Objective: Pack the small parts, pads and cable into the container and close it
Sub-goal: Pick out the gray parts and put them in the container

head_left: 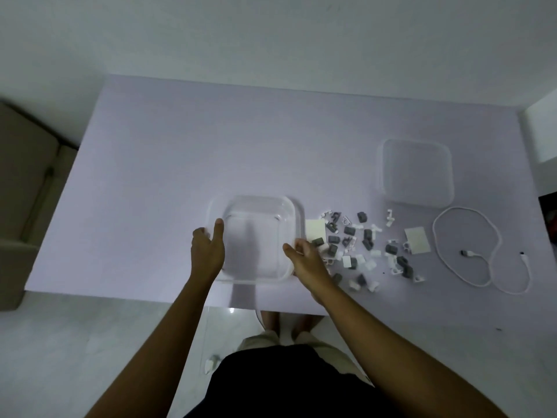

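While both hands gripped clear container [256, 239] near table [150, 176] front edge, left hand [208, 251] clasped left wall, right hand [304, 260] right rim. Small parts [361, 251], pads [417, 242], cable [482, 251], lid [416, 173] lay rightward.

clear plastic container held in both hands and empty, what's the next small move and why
Probably let go with the right hand and pick up the nearest small grey and white parts: the clear plastic container is empty, and they lie loose right beside that hand.

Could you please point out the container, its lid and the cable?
container [256, 203]: head view, far rim.
lid [417, 173]: head view, flat centre.
cable [452, 271]: head view, loop's near-left curve.
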`<control>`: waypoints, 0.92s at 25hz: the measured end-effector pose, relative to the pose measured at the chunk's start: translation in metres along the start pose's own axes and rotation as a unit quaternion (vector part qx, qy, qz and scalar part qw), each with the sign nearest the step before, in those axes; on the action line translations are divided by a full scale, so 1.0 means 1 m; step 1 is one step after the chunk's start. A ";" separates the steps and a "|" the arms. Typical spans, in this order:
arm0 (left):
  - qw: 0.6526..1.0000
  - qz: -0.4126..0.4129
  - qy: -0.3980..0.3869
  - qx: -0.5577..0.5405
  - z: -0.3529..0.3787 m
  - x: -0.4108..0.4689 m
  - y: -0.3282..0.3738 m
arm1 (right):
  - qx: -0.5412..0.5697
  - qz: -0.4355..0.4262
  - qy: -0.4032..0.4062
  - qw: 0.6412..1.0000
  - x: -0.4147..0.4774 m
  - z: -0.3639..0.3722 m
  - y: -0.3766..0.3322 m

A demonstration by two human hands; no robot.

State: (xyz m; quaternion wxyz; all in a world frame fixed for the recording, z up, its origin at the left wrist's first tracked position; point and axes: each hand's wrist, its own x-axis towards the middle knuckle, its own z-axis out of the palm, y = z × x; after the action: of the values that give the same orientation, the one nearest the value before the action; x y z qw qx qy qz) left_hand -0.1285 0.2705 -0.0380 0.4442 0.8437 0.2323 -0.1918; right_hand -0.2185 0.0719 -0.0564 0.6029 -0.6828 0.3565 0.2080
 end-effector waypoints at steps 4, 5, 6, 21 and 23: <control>1.000 0.009 -0.002 0.000 -0.004 0.004 -0.015 | -0.013 -0.014 0.010 1.000 -0.004 0.013 0.004; 1.000 0.012 -0.004 0.002 -0.003 0.006 -0.016 | -0.011 -0.018 0.016 1.000 -0.005 0.015 0.003; 1.000 0.011 -0.007 0.002 -0.002 0.009 -0.018 | -0.007 -0.016 0.024 1.000 -0.004 0.017 0.004; 0.933 0.342 -0.053 0.096 0.057 -0.032 0.036 | 0.009 -0.022 0.118 0.993 0.001 -0.036 0.020; 0.896 0.400 -0.132 0.142 0.090 -0.043 0.055 | -0.012 -0.017 0.175 0.984 0.003 -0.063 0.028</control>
State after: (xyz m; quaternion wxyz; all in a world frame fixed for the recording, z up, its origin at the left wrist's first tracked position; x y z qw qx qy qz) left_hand -0.1433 0.1584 -0.0272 0.3852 0.8867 -0.2152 -0.1384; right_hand -0.2458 0.0091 -0.0657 0.5269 -0.7215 0.4422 0.0792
